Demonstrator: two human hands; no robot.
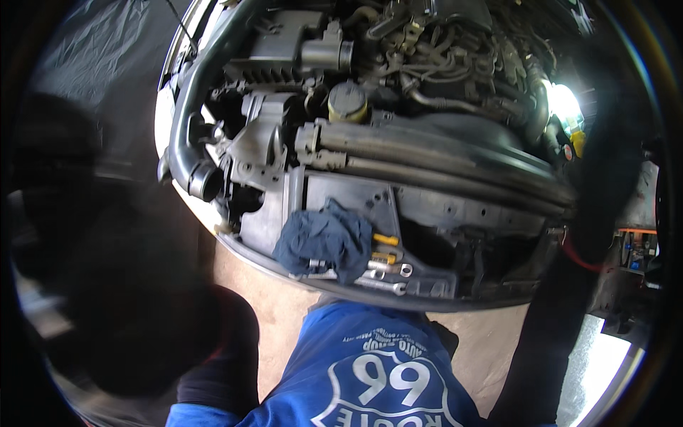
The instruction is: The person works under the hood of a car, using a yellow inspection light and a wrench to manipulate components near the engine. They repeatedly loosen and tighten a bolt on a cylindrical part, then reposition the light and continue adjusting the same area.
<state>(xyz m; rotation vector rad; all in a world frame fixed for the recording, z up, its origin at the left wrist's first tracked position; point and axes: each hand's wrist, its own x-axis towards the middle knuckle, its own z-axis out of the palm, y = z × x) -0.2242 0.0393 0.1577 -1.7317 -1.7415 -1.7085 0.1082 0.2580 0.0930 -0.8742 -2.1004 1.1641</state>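
Note:
My left hand (107, 313), in a dark glove with a red-edged cuff, is a large dark blur at the left, close to the camera. Its fingers cannot be made out. My right hand (613, 153), also dark-gloved with a red cuff edge, reaches up along the right side of the open engine bay. Shadow hides its fingers. Nearest to it are a bright light (565, 107) and a yellow piece (578, 144). A dark blue rag (324, 240) lies bunched on the front panel, beside wrenches (384, 285) and yellow-handled tools (385, 240).
A black air duct (186, 135) curves down the left side, its end open. Behind the radiator support stand a yellowish reservoir (347, 103) and a black air filter box (277, 39). The bumper edge (270, 270) bends along the front. Orange-edged shelving (635, 245) stands at right.

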